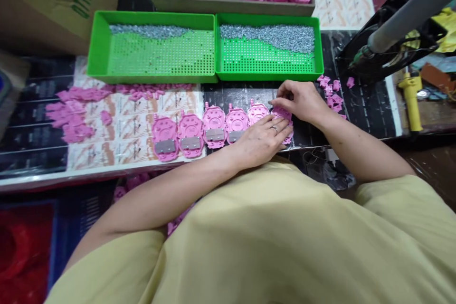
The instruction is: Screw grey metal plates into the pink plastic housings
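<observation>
Several pink plastic toy casings (164,135) lie in a row along the front of the bench. A flat grey plate (190,143) crosses the lower part of the left ones. My left hand (262,137), a ring on one finger, lies with fingers stretched over the rightmost pink casing (281,113) and covers much of it. At that casing's upper edge my right hand (302,100) is closed, thumb and fingertips pinched together. Whatever sits between those fingertips is too small or too hidden to make out.
Two green baskets (151,78) of small metal screws (270,35) stand behind the row. Small pink parts (71,111) are heaped at left, with more pink pieces (333,99) at right. A box (231,5) holds stacked pink casings. A grey post (395,23) rises at right.
</observation>
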`<state>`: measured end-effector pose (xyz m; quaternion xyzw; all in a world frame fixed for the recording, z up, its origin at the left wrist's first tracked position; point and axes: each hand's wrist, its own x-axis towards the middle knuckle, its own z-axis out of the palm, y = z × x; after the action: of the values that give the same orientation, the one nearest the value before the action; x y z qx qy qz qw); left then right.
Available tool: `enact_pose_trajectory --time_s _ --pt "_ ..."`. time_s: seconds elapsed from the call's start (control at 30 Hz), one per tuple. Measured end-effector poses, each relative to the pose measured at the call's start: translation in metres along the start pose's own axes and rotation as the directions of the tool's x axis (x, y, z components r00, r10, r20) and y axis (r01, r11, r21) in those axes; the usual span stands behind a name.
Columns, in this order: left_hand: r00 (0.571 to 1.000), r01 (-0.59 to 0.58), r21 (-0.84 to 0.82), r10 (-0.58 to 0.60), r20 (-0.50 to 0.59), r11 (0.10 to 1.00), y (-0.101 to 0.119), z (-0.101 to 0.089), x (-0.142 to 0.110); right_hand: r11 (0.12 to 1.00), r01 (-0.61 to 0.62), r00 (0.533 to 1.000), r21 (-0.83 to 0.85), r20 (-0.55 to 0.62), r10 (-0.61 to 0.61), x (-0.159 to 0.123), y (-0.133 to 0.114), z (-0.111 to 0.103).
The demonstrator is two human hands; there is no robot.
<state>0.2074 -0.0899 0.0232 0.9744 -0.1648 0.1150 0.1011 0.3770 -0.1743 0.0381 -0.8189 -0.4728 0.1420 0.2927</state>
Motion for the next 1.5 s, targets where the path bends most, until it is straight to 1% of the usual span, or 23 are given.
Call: enact_pose_trajectory --time_s 0.07,0.13,0.17,0.23,0.27,0.3,0.33,0.43,0.53,0.6,0.67,0.77,0.83,0.9,0.93,1.0,1.07,1.13,1.2,1.27,1.33,1.43,1.5 --pt "1.000 0.001 -0.004 -0.001 0.004 1.000 0.000 -0.001 0.000 1.000 0.027 0.993 -0.009 -0.118 -0.028 -0.015 0.003 -0.011" --pt "1.000 0.001 -0.012 0.000 0.013 1.000 0.000 -0.002 -0.001 0.997 0.031 0.967 -0.070 -0.249 -0.048 -0.038 0.012 -0.029" --pt "1.000 -0.001 -0.018 0.001 0.017 1.000 0.000 -0.002 -0.001 0.994 0.012 0.951 -0.111 -0.306 -0.046 -0.052 0.018 -0.040" --pt "1.000 -0.001 -0.034 0.002 0.027 0.999 -0.001 -0.002 -0.001 0.978 -0.098 0.908 -0.183 -0.418 0.013 -0.081 0.034 -0.061" --pt "0.999 -0.001 -0.041 0.002 0.033 0.999 -0.002 -0.002 -0.001 0.958 -0.165 0.902 -0.233 -0.429 0.051 -0.095 0.042 -0.069" --pt "0.999 -0.002 -0.046 0.004 0.038 0.999 -0.002 -0.002 -0.001 0.936 -0.211 0.906 -0.281 -0.417 0.080 -0.107 0.050 -0.076" --pt "0.999 -0.005 -0.049 0.007 0.041 0.999 -0.002 -0.002 -0.001 0.922 -0.233 0.915 -0.310 -0.390 0.100 -0.117 0.058 -0.079" --pt "0.999 -0.013 -0.051 0.015 0.044 0.999 -0.003 -0.003 0.000 0.917 -0.228 0.944 -0.328 -0.307 0.124 -0.135 0.074 -0.076" --pt "0.998 -0.002 -0.062 0.006 0.060 0.998 -0.002 -0.005 0.001 0.916 -0.224 0.934 -0.332 -0.342 0.104 -0.136 0.077 -0.063" --pt "0.997 0.012 -0.073 -0.006 0.077 0.997 -0.001 -0.006 0.001 0.911 -0.231 0.926 -0.342 -0.366 0.097 -0.133 0.072 -0.054" --pt "0.996 0.024 -0.077 -0.017 0.092 0.997 -0.001 -0.006 0.001 0.904 -0.248 0.928 -0.349 -0.355 0.118 -0.132 0.063 -0.048" --pt "0.994 0.028 -0.064 -0.021 0.105 0.998 0.000 -0.007 0.001 0.867 -0.281 0.927 -0.411 -0.349 0.135 -0.133 0.050 -0.045" --pt "0.995 0.033 -0.052 -0.028 0.097 0.998 0.001 -0.008 0.000 0.847 -0.273 0.928 -0.455 -0.356 0.108 -0.134 0.044 -0.048" --pt "0.996 0.049 -0.040 -0.046 0.076 0.998 0.002 -0.009 -0.002 0.866 -0.201 0.944 -0.458 -0.328 0.045 -0.134 0.044 -0.055" --pt "0.996 0.059 -0.036 -0.057 0.062 0.998 0.002 -0.009 -0.003 0.880 -0.130 0.958 -0.456 -0.286 -0.007 -0.134 0.045 -0.059" --pt "0.997 0.069 -0.030 -0.068 0.038 0.997 0.003 -0.009 -0.004 0.881 0.054 0.979 -0.469 -0.147 -0.138 -0.133 0.049 -0.066" --pt "0.998 0.064 -0.017 -0.064 0.021 0.998 0.003 -0.007 -0.005 0.837 0.210 0.971 -0.505 0.007 -0.240 -0.131 0.052 -0.070" --pt "0.999 0.052 0.007 -0.052 -0.001 0.999 0.003 -0.004 -0.006 0.791 0.285 0.955 -0.542 0.093 -0.280 -0.129 0.054 -0.071" --pt "0.999 0.044 0.027 -0.043 -0.026 0.999 0.003 -0.002 -0.006 0.777 0.290 0.955 -0.559 0.114 -0.274 -0.127 0.053 -0.071" --pt "0.999 0.039 0.031 -0.038 -0.037 0.999 0.003 -0.001 -0.006 0.797 0.260 0.964 -0.545 0.099 -0.246 -0.126 0.052 -0.070" --pt "0.999 0.035 0.026 -0.034 -0.030 0.999 0.002 0.000 -0.006 0.845 0.212 0.975 -0.490 0.051 -0.215 -0.125 0.054 -0.069" --pt "0.999 0.027 0.048 -0.026 -0.020 0.999 0.003 0.000 -0.006 0.935 0.149 0.982 -0.321 -0.064 -0.178 -0.122 0.059 -0.065" --pt "1.000 0.022 0.081 -0.021 -0.017 0.996 0.003 0.000 -0.005 0.969 0.122 0.977 -0.215 -0.146 -0.156 -0.119 0.058 -0.061"
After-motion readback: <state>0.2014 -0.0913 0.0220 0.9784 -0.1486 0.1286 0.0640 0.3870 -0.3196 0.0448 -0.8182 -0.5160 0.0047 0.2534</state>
